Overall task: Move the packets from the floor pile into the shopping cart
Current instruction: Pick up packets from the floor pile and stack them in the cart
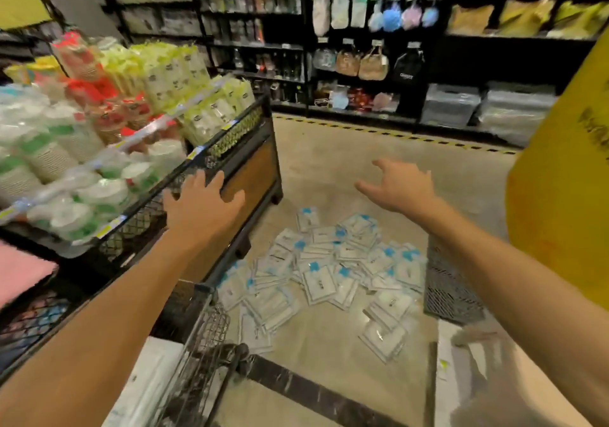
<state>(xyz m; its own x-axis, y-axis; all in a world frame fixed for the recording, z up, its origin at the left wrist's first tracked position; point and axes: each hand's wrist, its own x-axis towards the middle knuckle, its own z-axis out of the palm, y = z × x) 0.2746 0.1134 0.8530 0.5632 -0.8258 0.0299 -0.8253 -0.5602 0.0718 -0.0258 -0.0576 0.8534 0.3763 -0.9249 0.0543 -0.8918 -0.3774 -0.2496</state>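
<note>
Your left hand (pixel 201 201) is stretched out ahead of you with its fingers spread and straight, the grip released and holding nothing; it hangs in front of the dark metal-mesh display stand with a wooden end panel (pixel 253 176) on the left, and whether the palm touches that stand you cannot tell from here. Your right hand (pixel 400 187) is also extended, fingers loosely splayed with the thumb pointing left, its grip likewise released and empty, held in the air over the beige polished floor (pixel 346 150) beyond the pile. The white plastic packets with blue labels (pixel 329 268) lie in a loose, overlapping heap on the floor in the middle of the scene, below and between your two forearms, with a few strays towards the near right. The grey wire shopping cart (pixel 204 344) stands at the near left, its corner just beside the near-left edge of the heap; flat white packs lie inside it. On the stand's tiers sit stacks of paper cups in green, red and yellow wrapping (pixel 82 123). A black mesh basket (pixel 448 291) stands just right of the pile. Far off, black shelving (pixel 379 47) carries hanging bags and bath sponges.
</note>
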